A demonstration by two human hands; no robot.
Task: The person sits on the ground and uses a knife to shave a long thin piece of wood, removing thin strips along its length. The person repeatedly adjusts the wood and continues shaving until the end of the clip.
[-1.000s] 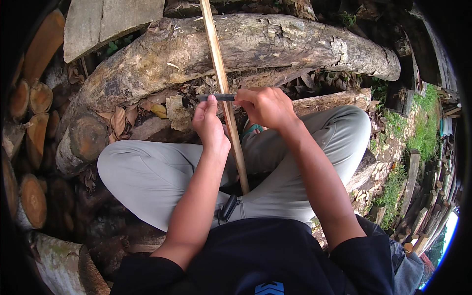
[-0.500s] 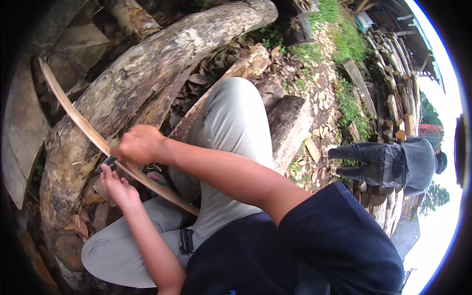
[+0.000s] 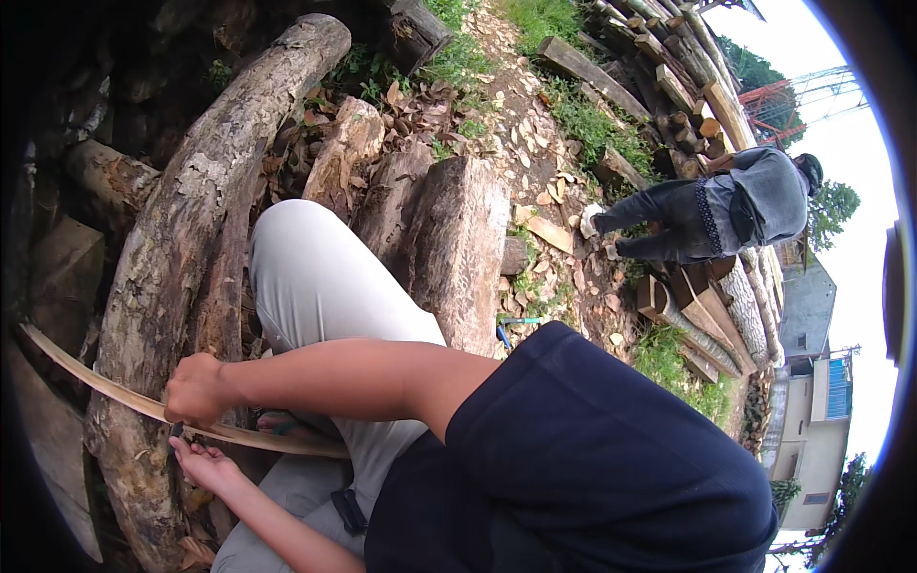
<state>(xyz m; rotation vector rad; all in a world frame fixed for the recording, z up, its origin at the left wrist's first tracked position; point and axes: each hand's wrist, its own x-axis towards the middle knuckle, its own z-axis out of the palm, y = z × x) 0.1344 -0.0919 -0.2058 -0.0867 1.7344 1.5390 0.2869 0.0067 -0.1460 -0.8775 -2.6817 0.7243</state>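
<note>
Fingers of right hand (image 3: 196,390) clenched around thin bamboo strip (image 3: 105,387), left hand (image 3: 202,465) fingers loosely curled beneath it

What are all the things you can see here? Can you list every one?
Wooden strip: one, pale tan, long and thin, lying across the big log and the lap.
Big log: one, grey-brown with peeling bark, far left, running up the picture.
Split wood chunks: several, brown, beside the bent knee.
Wood chips: many, light brown, scattered on the ground path.
Stacked timber: many pieces, brown, top right.
Other person: one, grey top and dark trousers, bending over at right.
Building: one, grey, far right.
Trousers: light grey, knee bent.
Shirt: dark navy.
Right hand: gripping the strip from above.
Left hand: just below the strip.
</note>
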